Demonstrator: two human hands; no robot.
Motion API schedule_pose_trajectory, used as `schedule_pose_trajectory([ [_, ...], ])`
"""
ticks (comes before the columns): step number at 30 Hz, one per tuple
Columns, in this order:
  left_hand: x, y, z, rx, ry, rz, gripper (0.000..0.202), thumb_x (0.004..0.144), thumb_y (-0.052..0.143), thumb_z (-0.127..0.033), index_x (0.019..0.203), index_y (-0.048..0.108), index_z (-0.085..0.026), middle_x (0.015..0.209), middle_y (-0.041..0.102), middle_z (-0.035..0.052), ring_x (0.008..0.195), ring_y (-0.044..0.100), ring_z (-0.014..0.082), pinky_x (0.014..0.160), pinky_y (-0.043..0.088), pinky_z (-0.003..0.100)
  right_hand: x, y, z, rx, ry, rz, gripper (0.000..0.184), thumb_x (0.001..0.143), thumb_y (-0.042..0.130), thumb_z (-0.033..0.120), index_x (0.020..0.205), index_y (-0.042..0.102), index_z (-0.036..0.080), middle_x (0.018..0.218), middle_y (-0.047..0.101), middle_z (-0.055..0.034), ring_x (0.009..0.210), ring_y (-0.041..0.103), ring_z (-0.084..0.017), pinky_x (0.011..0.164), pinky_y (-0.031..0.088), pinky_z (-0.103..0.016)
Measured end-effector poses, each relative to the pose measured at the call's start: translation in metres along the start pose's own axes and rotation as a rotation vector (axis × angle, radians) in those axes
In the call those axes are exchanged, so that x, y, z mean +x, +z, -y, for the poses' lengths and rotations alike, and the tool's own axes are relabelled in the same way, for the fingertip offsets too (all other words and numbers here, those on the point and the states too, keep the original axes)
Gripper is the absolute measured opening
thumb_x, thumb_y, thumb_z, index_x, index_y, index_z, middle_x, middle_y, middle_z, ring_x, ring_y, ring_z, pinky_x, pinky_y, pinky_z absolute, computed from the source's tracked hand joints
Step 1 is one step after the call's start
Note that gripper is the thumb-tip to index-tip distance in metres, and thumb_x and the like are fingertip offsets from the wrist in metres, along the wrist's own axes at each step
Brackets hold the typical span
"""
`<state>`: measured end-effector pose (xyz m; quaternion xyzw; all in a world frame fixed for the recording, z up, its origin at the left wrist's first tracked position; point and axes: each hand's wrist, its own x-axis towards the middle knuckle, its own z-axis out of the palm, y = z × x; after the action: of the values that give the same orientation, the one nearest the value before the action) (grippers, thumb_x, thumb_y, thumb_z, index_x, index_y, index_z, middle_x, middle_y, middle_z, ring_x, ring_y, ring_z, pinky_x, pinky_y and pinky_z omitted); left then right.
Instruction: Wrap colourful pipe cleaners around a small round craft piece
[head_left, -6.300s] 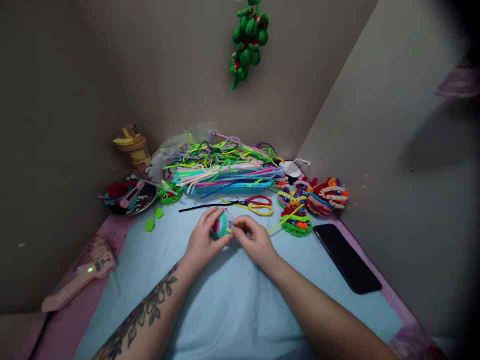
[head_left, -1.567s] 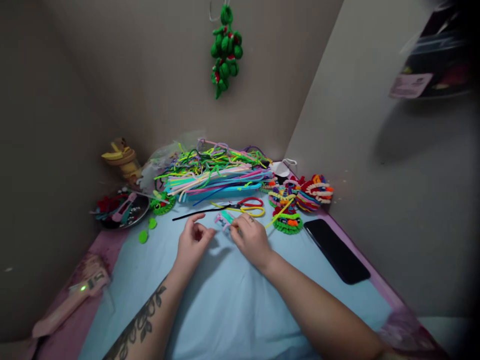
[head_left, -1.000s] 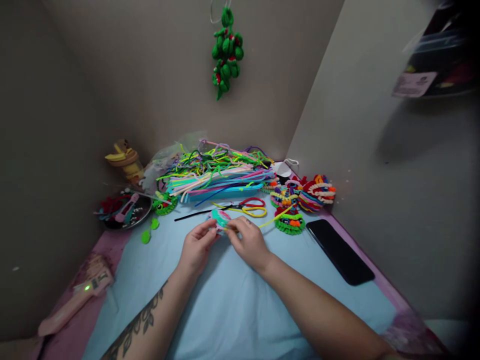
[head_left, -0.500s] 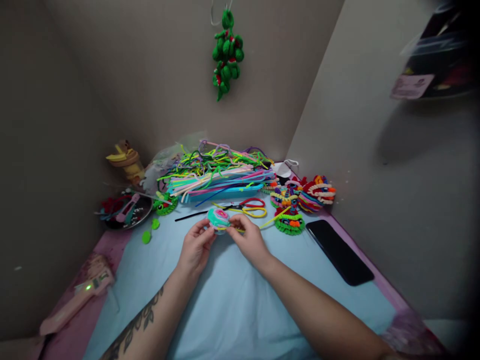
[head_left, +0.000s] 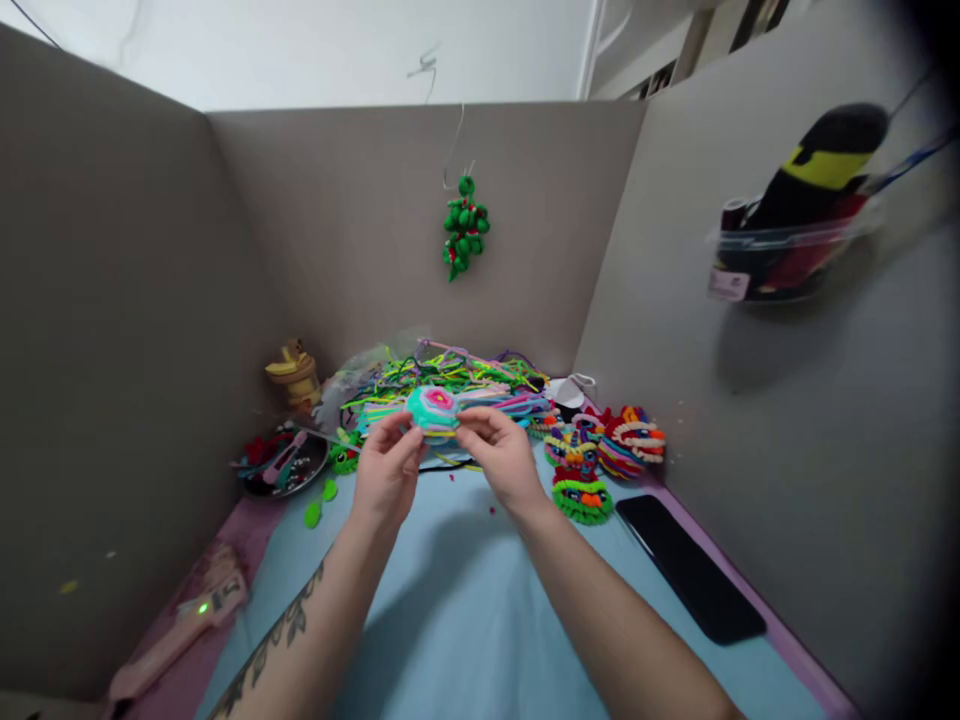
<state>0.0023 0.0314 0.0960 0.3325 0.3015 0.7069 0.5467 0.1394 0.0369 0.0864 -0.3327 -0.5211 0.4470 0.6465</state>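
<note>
Between both hands, above the table, is a small round piece (head_left: 433, 408), turquoise with a pink and red centre that looks like coiled pipe cleaner. My left hand (head_left: 390, 465) pinches its left edge between thumb and fingers. At the right edge, my right hand (head_left: 501, 455) grips with thumb and fingertips. A yellow strip shows along the lower edge of the piece; whether it is joined on, I cannot tell. Directly behind lies a heap of pipe cleaners (head_left: 480, 375) in many colours.
Fuzzy colourful animal-face pieces (head_left: 582, 497) sit at the right, near a black phone (head_left: 690, 568). A pink glue gun (head_left: 184, 635) with a green light lies at the left, below a round dish (head_left: 307, 470). A green fuzzy ornament (head_left: 466, 230) hangs on the back panel.
The view has tilted up, showing the top of the panels. Both hands have lifted the round piece, which now overlaps the pipe cleaner heap. The scissors are now hidden from view.
</note>
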Motion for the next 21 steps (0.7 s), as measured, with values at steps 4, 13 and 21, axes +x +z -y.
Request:
schedule_pose_trajectory([
  [4,0.018,0.028,-0.031,0.042,0.095,0.13,0.032,0.053,0.082,-0.022,0.083,0.073,-0.021,0.073,0.069,-0.0015,0.063,0.062,0.0083,0.059,0.05,0.018,0.024,0.007,0.036,0.044,-0.126,-0.043,0.019,0.069,0.069,0.028,0.086,0.065,0.021,0.075,0.069,0.0002,0.07,0.065,-0.014,0.068,0.053,-0.028],
  [13,0.033,0.033,-0.019,0.143,0.165,0.134,0.033,0.054,0.084,-0.025,0.084,0.073,-0.018,0.07,0.069,-0.0001,0.06,0.059,0.0083,0.061,0.048,0.021,0.037,-0.006,0.042,-0.048,-0.099,-0.02,0.016,0.07,0.068,0.028,0.083,0.067,0.02,0.076,0.07,-0.0015,0.068,0.065,-0.016,0.063,0.053,-0.028],
  [21,0.034,0.042,-0.014,0.026,0.068,0.052,0.031,0.049,0.085,-0.024,0.076,0.072,-0.018,0.066,0.067,-0.0013,0.061,0.062,0.0103,0.061,0.051,0.023,0.04,-0.012,0.041,-0.3,-0.232,-0.016,0.009,0.075,0.064,0.023,0.082,0.068,0.02,0.078,0.068,-0.0019,0.07,0.063,-0.015,0.063,0.051,-0.027],
])
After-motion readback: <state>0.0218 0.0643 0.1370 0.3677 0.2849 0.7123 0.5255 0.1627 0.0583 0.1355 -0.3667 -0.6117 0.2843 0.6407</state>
